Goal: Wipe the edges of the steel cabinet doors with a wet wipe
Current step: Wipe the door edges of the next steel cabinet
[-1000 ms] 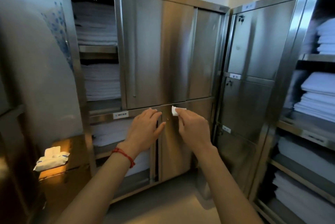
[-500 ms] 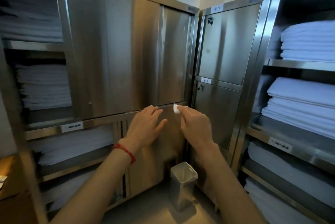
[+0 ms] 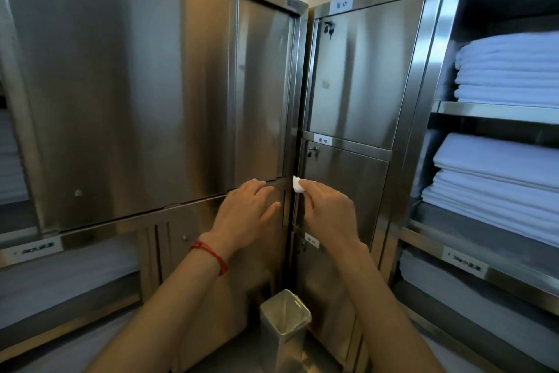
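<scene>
My right hand [image 3: 328, 211] pinches a small folded white wet wipe [image 3: 298, 184] and holds it against the right end of the steel rail under the upper sliding doors [image 3: 127, 94], at the corner where two steel cabinets meet. My left hand [image 3: 246, 215], with a red string on its wrist, lies flat with straight fingers on the lower sliding door [image 3: 211, 239], just left of the wipe. To the right of the wipe stands a tall steel cabinet with hinged doors [image 3: 360, 76] and small locks.
A small square steel bin [image 3: 284, 327] stands on the floor in the corner below my hands. Open shelves at the right hold stacks of folded white towels [image 3: 499, 70]. More white linen lies on the low shelves at the left [image 3: 60, 270].
My view and both hands have shifted right along the rail. The wipe has slid from mid-rail to the cabinet's right corner. The steel bin has come into view.
</scene>
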{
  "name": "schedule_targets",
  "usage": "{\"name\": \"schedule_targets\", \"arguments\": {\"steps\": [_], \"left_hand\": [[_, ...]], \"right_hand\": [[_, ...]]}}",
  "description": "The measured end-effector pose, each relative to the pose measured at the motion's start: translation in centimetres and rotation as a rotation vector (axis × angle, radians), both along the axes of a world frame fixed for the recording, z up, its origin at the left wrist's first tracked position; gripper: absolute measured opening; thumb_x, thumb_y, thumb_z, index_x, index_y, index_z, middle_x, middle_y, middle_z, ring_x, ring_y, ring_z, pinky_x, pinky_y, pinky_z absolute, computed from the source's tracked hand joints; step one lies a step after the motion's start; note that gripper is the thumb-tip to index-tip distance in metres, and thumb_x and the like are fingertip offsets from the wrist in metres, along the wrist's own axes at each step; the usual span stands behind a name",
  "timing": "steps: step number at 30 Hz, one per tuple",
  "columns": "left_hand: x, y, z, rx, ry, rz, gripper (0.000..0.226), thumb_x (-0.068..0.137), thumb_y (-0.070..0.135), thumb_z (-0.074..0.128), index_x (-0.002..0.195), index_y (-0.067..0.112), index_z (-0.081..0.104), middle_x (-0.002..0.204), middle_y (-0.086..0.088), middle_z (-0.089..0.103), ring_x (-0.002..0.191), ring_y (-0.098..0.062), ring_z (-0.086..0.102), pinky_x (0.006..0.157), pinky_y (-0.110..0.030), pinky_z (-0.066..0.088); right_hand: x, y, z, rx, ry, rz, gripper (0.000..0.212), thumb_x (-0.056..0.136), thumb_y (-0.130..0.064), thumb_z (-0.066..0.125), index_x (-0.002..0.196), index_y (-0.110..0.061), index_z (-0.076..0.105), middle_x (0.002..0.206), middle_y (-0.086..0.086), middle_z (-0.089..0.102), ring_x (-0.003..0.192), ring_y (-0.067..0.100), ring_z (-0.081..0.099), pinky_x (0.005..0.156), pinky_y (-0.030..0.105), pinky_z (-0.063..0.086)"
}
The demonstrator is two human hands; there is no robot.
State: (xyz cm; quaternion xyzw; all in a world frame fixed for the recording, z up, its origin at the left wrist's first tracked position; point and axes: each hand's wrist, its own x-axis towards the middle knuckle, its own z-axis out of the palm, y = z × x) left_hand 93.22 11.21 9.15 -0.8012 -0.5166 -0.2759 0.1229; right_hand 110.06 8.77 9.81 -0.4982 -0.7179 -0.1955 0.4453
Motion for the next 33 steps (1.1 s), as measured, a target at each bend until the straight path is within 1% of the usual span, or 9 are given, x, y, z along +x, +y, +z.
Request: {"name": "schedule_targets", "arguments": {"steps": [4,12,17,20,23,26,29,33], "left_hand": [[0.3,6.1,0.1,-0.016,-0.018,-0.053,0.048,0.096,0.045,0.036,0.138,0.021,0.040,0.146,0.000,0.038,0.136,-0.016,0.030,0.109,-0.033,0.026],[-0.1,19.9,1.5,0.006,0.017,-0.127,0.050,0.096,0.046,0.035,0.139,0.022,0.038,0.146,0.000,0.037,0.137,-0.015,0.028,0.111,-0.031,0.022],[0.6,27.3,2.0,0.021,0.024,-0.155,0.049,0.096,0.046,0.036,0.137,0.021,0.041,0.144,-0.001,0.040,0.136,-0.015,0.031,0.110,-0.031,0.024],[1.8,30.8,2.1,0.021,0.013,-0.187,0.049,0.096,0.045,0.036,0.138,0.020,0.041,0.144,-0.002,0.040,0.135,-0.015,0.031,0.109,-0.032,0.026],[3.3,34.0,2.1,0.013,0.002,-0.205,0.049,0.096,0.044,0.036,0.138,0.019,0.041,0.144,-0.002,0.040,0.135,-0.016,0.031,0.109,-0.032,0.027],[5.1,36.9,2.0,0.019,-0.013,-0.209,0.049,0.096,0.044,0.036,0.138,0.019,0.040,0.144,-0.002,0.040,0.135,-0.016,0.031,0.109,-0.032,0.027],[7.0,39.2,1.6,0.016,-0.026,-0.201,0.049,0.096,0.045,0.036,0.138,0.020,0.040,0.144,-0.001,0.040,0.135,-0.015,0.031,0.108,-0.031,0.027],[9.4,41.9,1.9,-0.003,-0.019,-0.201,0.050,0.097,0.046,0.035,0.140,0.020,0.038,0.146,0.000,0.038,0.136,-0.013,0.028,0.109,-0.030,0.025]], "right_hand": [[-0.1,5.5,0.2,0.010,0.002,-0.021,0.022,0.086,-0.010,0.064,0.108,-0.005,0.068,0.100,0.013,0.071,0.090,0.028,0.069,0.076,0.040,0.055],[-0.9,17.3,1.6,-0.019,0.004,-0.101,0.025,0.090,-0.011,0.059,0.114,-0.005,0.065,0.108,0.013,0.068,0.098,0.027,0.066,0.085,0.041,0.054],[-0.6,23.3,2.3,-0.004,-0.005,-0.135,0.025,0.087,-0.008,0.063,0.110,-0.002,0.066,0.103,0.014,0.070,0.093,0.029,0.068,0.081,0.039,0.053],[0.5,26.3,2.6,0.018,-0.024,-0.163,0.023,0.084,-0.006,0.066,0.106,-0.003,0.068,0.100,0.014,0.071,0.089,0.028,0.069,0.077,0.037,0.054],[1.8,29.2,2.7,0.067,-0.046,-0.205,0.023,0.075,-0.001,0.073,0.098,-0.003,0.071,0.090,0.013,0.073,0.079,0.027,0.071,0.066,0.036,0.056],[3.4,32.0,2.6,0.091,-0.054,-0.218,0.026,0.069,0.001,0.077,0.094,-0.003,0.072,0.087,0.012,0.073,0.075,0.027,0.071,0.061,0.036,0.057],[5.3,34.7,2.5,0.096,-0.065,-0.207,0.027,0.068,0.002,0.077,0.095,-0.004,0.072,0.088,0.012,0.073,0.076,0.027,0.071,0.061,0.037,0.057],[7.9,38.3,3.1,0.085,-0.069,-0.196,0.026,0.074,0.001,0.073,0.099,-0.003,0.071,0.093,0.013,0.072,0.081,0.028,0.071,0.065,0.039,0.057]]}}
